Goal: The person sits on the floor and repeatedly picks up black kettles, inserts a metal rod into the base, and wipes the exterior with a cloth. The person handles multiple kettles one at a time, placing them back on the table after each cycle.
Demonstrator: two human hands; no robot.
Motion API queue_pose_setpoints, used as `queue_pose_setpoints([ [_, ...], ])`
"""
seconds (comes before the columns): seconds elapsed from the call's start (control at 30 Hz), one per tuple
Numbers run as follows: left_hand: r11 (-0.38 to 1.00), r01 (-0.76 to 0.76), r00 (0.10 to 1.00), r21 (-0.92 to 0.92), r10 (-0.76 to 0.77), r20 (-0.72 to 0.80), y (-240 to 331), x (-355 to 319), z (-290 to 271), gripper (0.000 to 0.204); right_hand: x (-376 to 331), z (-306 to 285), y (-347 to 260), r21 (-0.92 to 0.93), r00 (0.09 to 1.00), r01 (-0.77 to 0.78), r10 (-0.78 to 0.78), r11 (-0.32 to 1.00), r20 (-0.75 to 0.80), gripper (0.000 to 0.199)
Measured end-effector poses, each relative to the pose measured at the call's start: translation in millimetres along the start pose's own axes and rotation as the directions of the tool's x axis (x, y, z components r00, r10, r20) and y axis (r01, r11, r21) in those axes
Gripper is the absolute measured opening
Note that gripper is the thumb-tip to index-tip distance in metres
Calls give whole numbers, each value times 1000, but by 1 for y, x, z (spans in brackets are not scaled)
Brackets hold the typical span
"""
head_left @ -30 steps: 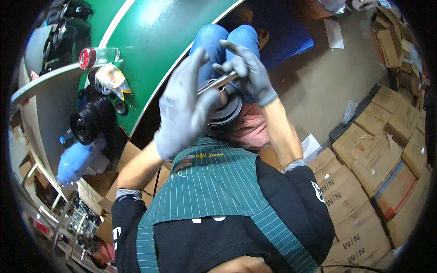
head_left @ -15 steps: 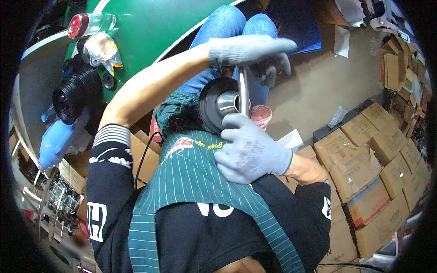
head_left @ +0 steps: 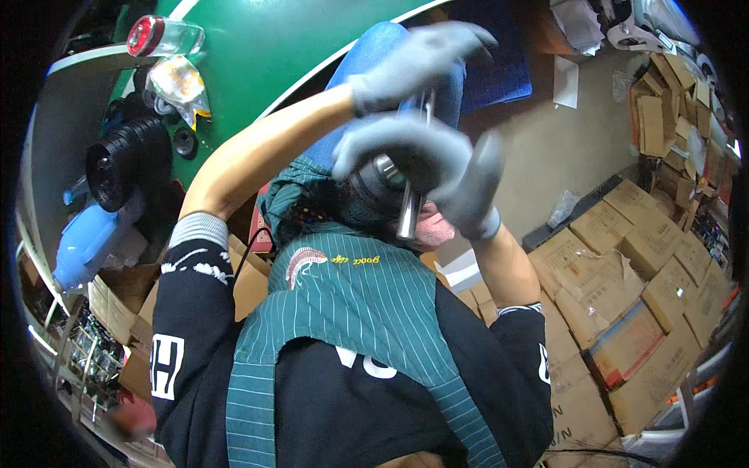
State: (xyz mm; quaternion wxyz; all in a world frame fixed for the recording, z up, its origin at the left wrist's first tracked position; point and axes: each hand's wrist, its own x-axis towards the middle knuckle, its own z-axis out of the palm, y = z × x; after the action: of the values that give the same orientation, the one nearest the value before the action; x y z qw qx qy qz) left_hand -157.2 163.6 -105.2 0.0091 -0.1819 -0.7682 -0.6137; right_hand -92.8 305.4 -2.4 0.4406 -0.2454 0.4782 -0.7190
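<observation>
A long metal tool (head_left: pixel 409 204), a slim silver bar, is gripped by the right hand (head_left: pixel 425 160), which is gloved in grey and blurred by motion. The fingers are curled over the tool's upper part, so the hand is clenched around it. Just beside this grip, toward the left, a round black part with a shiny metal centre (head_left: pixel 380 181) is seen, partly covered by the same glove; whether it is touched by the palm cannot be told. The bar's lower end hangs below the grip, in front of the striped green apron (head_left: pixel 351 304).

Above the grip, the left hand (head_left: pixel 417 62), also in a grey glove, is held with its fingers spread and loosely bent. The top end of the bar seems to reach up to its underside, but whether anything is grasped by it cannot be told.

Behind the left hand, blue jeans (head_left: pixel 374 70) are seen, and beyond them a curved green panel (head_left: pixel 273 54). Well to the left of the grip, a black ribbed hose (head_left: pixel 125 160) is mounted below a red-capped lamp (head_left: pixel 160 35). To the right and below the grip, cardboard boxes (head_left: pixel 624 304) are stacked on the floor.
</observation>
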Motion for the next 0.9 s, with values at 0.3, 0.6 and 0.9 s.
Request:
queue_pose_setpoints([
  [0.3,511,-94,937,855,-246,250,192,-53,-74,49,62,-50,90,973,967,199,-183,115,-176,111],
  [0.6,-212,121,806,970,-549,-220,123,-96,39,33,72,-26,84,876,946,273,56,397,-320,109],
  [0.9,-63,370,768,927,-541,-343,167,-116,11,65,-1,-74,105,861,802,498,-434,106,-411,86],
])
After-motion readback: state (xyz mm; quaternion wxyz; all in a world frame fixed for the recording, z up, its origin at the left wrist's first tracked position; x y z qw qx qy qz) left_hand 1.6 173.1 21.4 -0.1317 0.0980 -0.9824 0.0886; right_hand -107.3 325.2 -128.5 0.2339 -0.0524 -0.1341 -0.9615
